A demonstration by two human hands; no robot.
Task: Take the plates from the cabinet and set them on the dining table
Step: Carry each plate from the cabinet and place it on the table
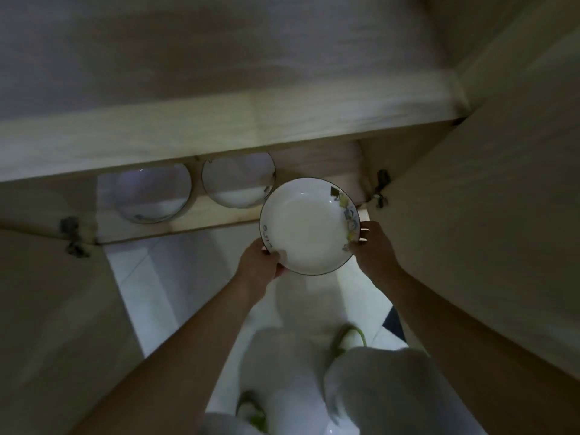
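Both hands, left hand point(262, 262) and right hand point(375, 249), grip a white plate point(306, 226) by opposite rims, fingers curled. Two more plates point(238, 186) lie inside the open cabinet point(188, 130).

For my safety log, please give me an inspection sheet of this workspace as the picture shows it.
Surface: pale wooden cabinet shelf, both doors open.
Job's things: white round ceramic plate with dark rim and flower print, held level in front of the shelf; two similar white plates on the shelf, partly hidden.
Clutter: nothing seen.
Hands: left hand and right hand grip opposite rims of the held plate.
Cables: nothing seen.
Surroundings: white tiled floor, green slippers, metal door hinges.
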